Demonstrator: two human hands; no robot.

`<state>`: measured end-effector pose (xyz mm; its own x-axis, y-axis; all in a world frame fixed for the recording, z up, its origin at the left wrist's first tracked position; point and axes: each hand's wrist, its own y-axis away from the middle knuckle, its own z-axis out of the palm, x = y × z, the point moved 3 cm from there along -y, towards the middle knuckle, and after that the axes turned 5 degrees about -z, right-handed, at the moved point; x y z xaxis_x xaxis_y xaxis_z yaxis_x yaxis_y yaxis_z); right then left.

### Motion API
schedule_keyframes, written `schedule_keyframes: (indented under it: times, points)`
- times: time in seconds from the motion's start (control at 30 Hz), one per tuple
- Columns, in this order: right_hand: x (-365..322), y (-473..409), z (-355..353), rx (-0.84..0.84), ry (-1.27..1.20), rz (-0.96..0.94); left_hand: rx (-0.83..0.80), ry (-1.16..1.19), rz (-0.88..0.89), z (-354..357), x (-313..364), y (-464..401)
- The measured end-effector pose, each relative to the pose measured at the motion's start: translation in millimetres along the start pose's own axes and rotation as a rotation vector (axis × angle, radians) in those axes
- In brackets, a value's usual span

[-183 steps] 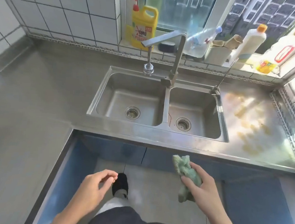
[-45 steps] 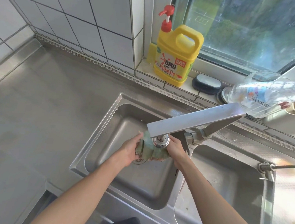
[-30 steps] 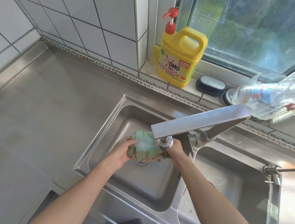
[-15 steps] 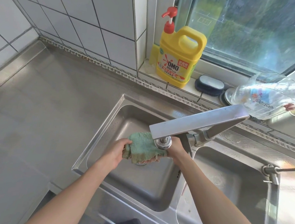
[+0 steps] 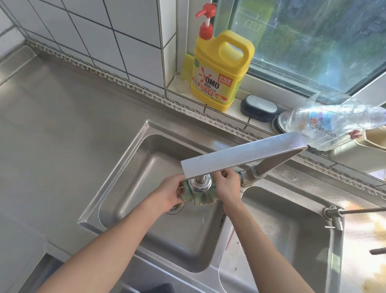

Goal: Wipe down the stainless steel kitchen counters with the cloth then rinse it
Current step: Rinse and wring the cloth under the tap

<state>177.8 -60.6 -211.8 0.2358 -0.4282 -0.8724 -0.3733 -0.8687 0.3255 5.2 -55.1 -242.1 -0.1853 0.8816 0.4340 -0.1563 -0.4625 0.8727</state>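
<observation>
Both hands are seen gathered beneath the outlet of the flat-spouted stainless steel tap [image 5: 239, 158], over the left basin of the double stainless steel sink [image 5: 120, 175]. The crumpled green cloth [image 5: 203, 197] is gripped between them: the left hand [image 5: 168, 194] is curled round its left side, and the right hand [image 5: 227, 186] is closed on its right side, with the fingertips partly hidden behind the spout. The cloth is held directly under the round chrome nozzle [image 5: 199, 184], above the basin's drain [image 5: 176, 208]; whether water is running cannot be told. The right basin [image 5: 284, 241] is shown beside it, with a small lever fitting [image 5: 333, 214] mounted at its far right corner.

The brushed stainless steel bench [image 5: 49, 135] is shown to the left of the sink, bordered at the back by a white tiled wall [image 5: 94, 11]; the bench surface to the right of the sink [image 5: 369, 264] is marked with yellowish stains. On the tiled window sill [image 5: 236, 117] a yellow detergent jug with a red pump top [image 5: 218, 72] is stood upright, and a dark oval brush [image 5: 258, 107] is placed just to its right. A clear plastic bottle [image 5: 332, 120] is seen lying tilted near a beige holder [image 5: 372, 146] at the right edge.
</observation>
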Motion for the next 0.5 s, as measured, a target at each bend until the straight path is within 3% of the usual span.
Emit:
schedule_keyframes:
  times: [0.27,0.5]
  points:
    - [-5.7,1.0,-11.4,0.040,0.084,-0.011,-0.074,0.014,-0.025,20.0,-2.9,6.3]
    - [-10.4,0.6,-3.6,-0.040,0.011,0.085,-0.048,0.089,-0.031,16.0,4.2,14.9]
